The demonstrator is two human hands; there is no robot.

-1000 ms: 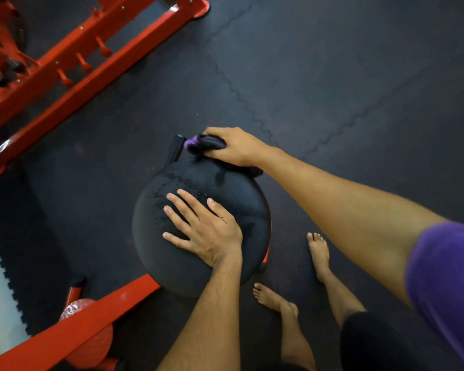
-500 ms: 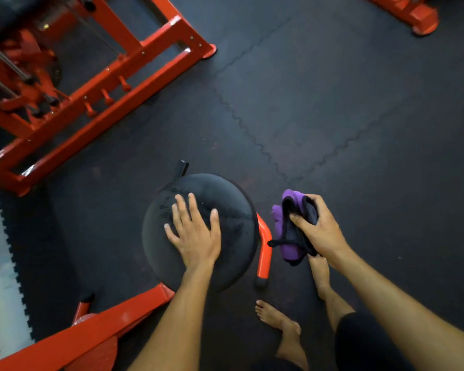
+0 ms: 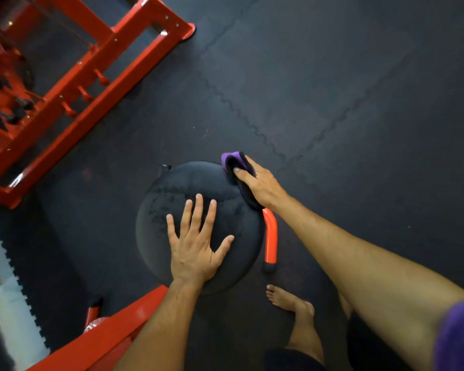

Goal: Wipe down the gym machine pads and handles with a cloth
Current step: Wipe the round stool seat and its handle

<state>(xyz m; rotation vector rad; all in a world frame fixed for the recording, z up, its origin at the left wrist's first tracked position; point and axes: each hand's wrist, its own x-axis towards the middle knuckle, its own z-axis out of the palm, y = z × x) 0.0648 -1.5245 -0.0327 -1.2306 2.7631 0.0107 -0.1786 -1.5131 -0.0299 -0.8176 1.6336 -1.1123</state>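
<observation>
At the bottom edge, nearest the camera, a purple sleeve [image 3: 458, 336] covers the right upper arm at 4 o'clock, and a bare foot [image 3: 288, 301] stands on the black rubber floor [image 3: 359, 89] at about 5 o'clock from the pad. At 7 o'clock a red frame bar [image 3: 113, 333] runs diagonally up towards the pad's underside.

The left hand [image 3: 196, 245] lies flat on the round black pad [image 3: 166, 199], fingers straight and spread, palm on the near half of the cushion; it grasps nothing, only presses down. The pad sits in the middle of the view, its surface dull and streaked on the far half.

Just beside the pad at 3 o'clock, a bent orange handle [image 3: 270, 239] with a dark end cap points down towards the foot.

The right hand [image 3: 260, 183] is at the pad's 1 o'clock edge, gripping a purple and black cloth [image 3: 235, 162]. The index finger lies straight along the top of the cloth, the other fingers wrap over its outer side, and the fabric is held against the pad's rim, trailing down under the palm to the top of the orange handle.

At the pad's 11 o'clock edge a small dark knob or post [image 3: 164, 167] shows; its shape is too dim to tell.

Further off, at 10 o'clock, a red machine frame [image 3: 73, 103] stands on the floor, with short red pegs along one rail. The floor's interlocking tile seams cross at 1 o'clock beyond the cloth.
</observation>
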